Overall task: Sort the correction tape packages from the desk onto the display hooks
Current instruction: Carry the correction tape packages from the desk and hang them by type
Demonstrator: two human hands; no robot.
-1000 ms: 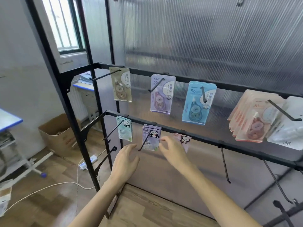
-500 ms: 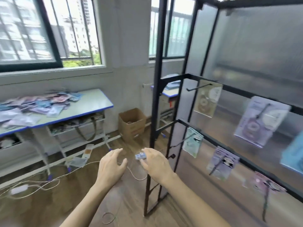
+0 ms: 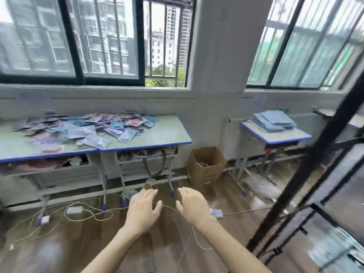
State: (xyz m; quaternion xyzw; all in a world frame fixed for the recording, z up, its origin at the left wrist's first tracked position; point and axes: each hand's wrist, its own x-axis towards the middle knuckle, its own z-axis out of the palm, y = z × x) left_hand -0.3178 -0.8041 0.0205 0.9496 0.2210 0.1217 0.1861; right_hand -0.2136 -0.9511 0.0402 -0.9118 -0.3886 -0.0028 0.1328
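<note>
1. The left hand (image 3: 142, 210) and right hand (image 3: 194, 208) are hanging empty, fingers loose and straight.
2. The correction tape packages (image 3: 82, 130) are lying heaped on the desk (image 3: 167, 134) (under the window).
3. A cardboard box (image 3: 206, 165) and floor cables (image 3: 88, 213) are sitting nearby.

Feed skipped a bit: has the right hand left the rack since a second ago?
Yes. The right hand was at a lower-rail hook; now it hangs empty left of the rack, toward the desk.

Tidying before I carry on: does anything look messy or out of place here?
Yes. The correction tape packages lie in a loose heap on the desk, a few packages lie on the floor beneath, and cables trail across it.
</note>
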